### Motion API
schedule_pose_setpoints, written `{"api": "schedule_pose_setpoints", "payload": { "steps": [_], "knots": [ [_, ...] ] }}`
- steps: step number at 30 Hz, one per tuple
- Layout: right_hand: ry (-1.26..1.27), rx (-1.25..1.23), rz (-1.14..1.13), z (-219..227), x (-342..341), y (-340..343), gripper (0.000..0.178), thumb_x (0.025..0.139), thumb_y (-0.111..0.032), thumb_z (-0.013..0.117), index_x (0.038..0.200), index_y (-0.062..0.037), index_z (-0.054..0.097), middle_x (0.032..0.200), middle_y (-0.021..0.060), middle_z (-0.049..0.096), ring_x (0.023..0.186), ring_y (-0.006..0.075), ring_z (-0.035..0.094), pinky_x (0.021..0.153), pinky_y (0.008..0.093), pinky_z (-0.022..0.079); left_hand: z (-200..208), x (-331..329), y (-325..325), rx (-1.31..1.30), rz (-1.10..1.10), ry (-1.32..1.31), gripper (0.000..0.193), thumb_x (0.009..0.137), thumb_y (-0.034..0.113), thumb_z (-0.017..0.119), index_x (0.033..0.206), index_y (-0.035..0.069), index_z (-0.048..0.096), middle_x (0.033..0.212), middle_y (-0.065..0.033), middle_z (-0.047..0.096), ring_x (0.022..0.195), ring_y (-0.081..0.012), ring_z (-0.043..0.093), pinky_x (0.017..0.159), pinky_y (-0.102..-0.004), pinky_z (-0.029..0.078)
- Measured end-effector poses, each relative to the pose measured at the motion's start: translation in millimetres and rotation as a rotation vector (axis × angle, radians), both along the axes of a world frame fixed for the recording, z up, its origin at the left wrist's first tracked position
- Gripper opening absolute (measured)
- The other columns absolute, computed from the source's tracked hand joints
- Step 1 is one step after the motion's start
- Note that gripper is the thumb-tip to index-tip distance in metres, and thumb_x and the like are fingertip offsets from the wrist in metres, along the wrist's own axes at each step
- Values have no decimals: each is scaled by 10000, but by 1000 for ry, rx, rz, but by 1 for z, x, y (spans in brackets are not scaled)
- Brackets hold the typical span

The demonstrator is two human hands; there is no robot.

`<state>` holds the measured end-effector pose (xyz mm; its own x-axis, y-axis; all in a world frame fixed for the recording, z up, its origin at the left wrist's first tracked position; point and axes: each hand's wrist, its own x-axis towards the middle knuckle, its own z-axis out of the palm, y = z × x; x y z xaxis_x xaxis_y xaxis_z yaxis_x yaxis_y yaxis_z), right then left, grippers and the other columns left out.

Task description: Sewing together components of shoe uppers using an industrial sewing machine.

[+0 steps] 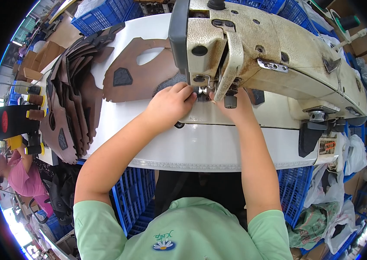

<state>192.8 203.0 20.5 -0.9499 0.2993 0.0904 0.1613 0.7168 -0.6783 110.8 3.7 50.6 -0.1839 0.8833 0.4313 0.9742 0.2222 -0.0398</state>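
Note:
A brown leather piece (149, 78) with a cut-out hole and dark patches lies under the head of a sewing machine (253, 47). My left hand (170, 105) is closed on its near edge, fingers pressed together just left of the presser foot (202, 92). On the other side of the needle, my right hand (238, 108) pinches the same piece close to the foot. The machine head hides most of that hand's fingers. Part of the piece shows again beyond the right hand, with another dark patch on it.
A stack of similar brown pieces (73, 95) drapes over the left of the white table (183, 147). Thread spools (35, 113) stand beyond it. Blue crates (133, 195) sit below and behind the table. Plastic bags (322, 186) hang at right. Another person (25, 177) is at far left.

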Motion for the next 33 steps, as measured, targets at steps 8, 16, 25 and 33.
{"api": "schedule_pose_setpoints", "payload": {
  "steps": [8,16,25,33],
  "knots": [
    [-32,71,-5,6,0,0,326,778,-231,783,1019,-26,705,982,164,730,964,325,687,829,405,532,-4,5,5,19,76,-24,160,896,134,640,781,23,644,914,-72,595,860,-227,622,696,-336,565],
    [-104,106,-6,11,-1,0,370,772,-306,773,1035,-52,714,995,161,730,987,340,681,842,409,531,-3,3,7,-29,196,-178,156,911,141,623,828,16,666,912,-91,596,867,-263,633,722,-367,564],
    [-143,211,-34,-1,-2,2,322,768,-318,775,989,-86,743,938,159,736,950,339,692,817,413,537,8,-47,6,47,81,-865,236,727,80,730,954,123,781,1031,-129,679,1042,-354,595,888,-432,489],
    [-37,246,-11,-16,2,5,213,779,-258,708,720,-55,735,753,162,702,769,339,684,706,432,517,-8,-62,23,-68,125,-754,272,714,218,813,971,161,746,1045,-83,692,1048,-322,587,921,-449,451]
  ]
}}
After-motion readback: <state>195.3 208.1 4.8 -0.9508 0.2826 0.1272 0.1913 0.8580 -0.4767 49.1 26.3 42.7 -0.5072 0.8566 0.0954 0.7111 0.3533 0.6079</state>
